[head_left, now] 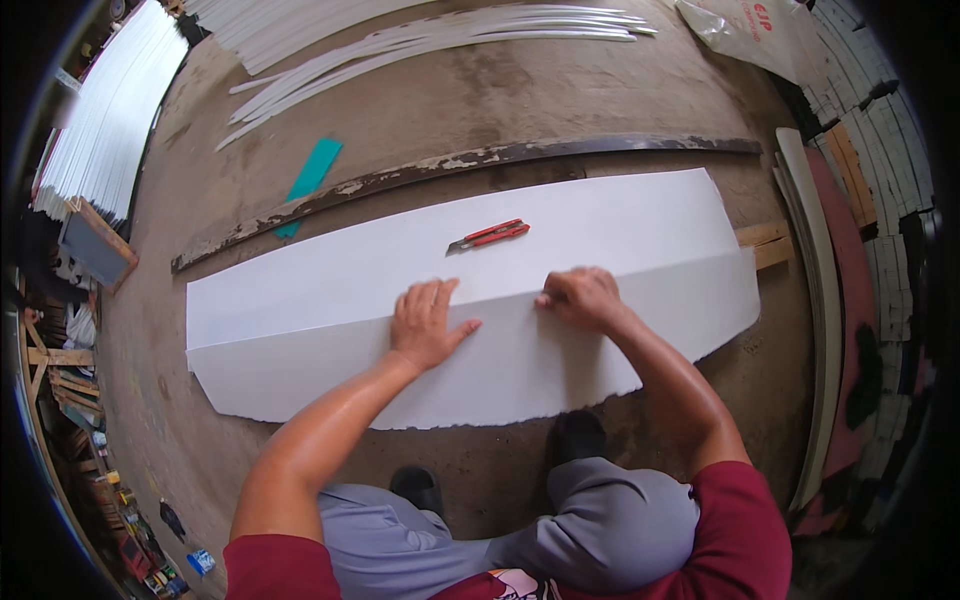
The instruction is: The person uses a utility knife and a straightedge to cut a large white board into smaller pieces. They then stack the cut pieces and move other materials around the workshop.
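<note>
A large white sheet of board (640, 230) lies across the floor in front of me. A straight lengthwise edge or crease divides it into a brighter far part and a greyer near part, whose near edge is ragged. My left hand (428, 325) rests flat on the sheet along this line, fingers spread. To its right, my right hand (580, 297) is closed, its curled fingers and thumb pinching the sheet at the line. Just beyond both hands, a red utility knife (488, 236) lies on the far part with its blade out, touched by neither hand.
Behind the sheet runs a long dark worn bar (440, 164), with a green strip (314, 170) under it. White strips (450, 45) lie farther back. A stack of white sheets (110, 110) stands at far left. Planks (800, 320) line the right side; a wood block (765, 243) touches the sheet's right end.
</note>
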The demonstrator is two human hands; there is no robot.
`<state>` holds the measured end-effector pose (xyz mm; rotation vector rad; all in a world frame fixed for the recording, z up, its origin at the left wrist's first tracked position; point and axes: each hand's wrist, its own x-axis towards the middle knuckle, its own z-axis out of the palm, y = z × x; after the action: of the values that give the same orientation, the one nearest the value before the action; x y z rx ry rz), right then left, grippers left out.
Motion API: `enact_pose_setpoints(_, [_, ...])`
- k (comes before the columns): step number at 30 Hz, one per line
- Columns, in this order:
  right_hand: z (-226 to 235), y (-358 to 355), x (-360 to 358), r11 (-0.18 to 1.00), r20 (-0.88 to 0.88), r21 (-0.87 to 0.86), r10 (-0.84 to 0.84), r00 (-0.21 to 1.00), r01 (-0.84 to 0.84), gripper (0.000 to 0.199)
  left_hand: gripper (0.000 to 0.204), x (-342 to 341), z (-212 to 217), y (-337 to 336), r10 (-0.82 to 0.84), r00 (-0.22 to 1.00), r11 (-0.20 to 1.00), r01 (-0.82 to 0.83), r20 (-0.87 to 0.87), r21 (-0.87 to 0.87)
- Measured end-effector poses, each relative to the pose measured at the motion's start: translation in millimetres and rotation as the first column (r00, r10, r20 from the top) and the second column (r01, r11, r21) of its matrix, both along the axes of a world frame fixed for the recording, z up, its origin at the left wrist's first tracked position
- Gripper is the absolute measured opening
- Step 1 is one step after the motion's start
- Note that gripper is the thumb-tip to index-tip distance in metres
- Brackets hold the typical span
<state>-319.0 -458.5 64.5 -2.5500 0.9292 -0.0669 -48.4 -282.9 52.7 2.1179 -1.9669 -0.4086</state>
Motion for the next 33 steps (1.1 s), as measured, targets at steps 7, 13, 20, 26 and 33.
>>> enact_pose_setpoints(7, [-24, 12, -36, 0.957, -0.100, -0.182, 0.212, 0.972, -0.228, 0.095, 0.123, 26, -20, 39, -0.180, 0.973, 0.962, 0.143, 0.144, 0.232])
enact_pose_setpoints(13, [-50, 36, -52, 0.895, -0.331, -0.229, 0.298, 0.895, -0.383, 0.085, 0.147, 20, -28, 61, -0.281, 0.939, 0.851, 0.149, 0.197, 0.504])
enact_pose_setpoints(20, [-29, 30, -53, 0.918, -0.074, -0.347, 0.178, 0.981, -0.192, 0.047, 0.112, 23, 2, 67, -0.203, 0.964, 0.859, 0.092, 0.170, 0.504])
enact_pose_setpoints(26, [59, 57, -67, 0.978, -0.145, -0.203, 0.018, 0.989, -0.048, 0.041, 0.080, 49, 56, 85, -0.075, 0.988, 0.968, 0.038, 0.138, 0.250])
enact_pose_setpoints(33, [178, 111, -158, 0.922, -0.102, -0.246, -0.331, 0.938, 0.299, 0.050, 0.077, 4, 172, 68, -0.163, 0.982, 0.987, 0.161, 0.095, 0.026])
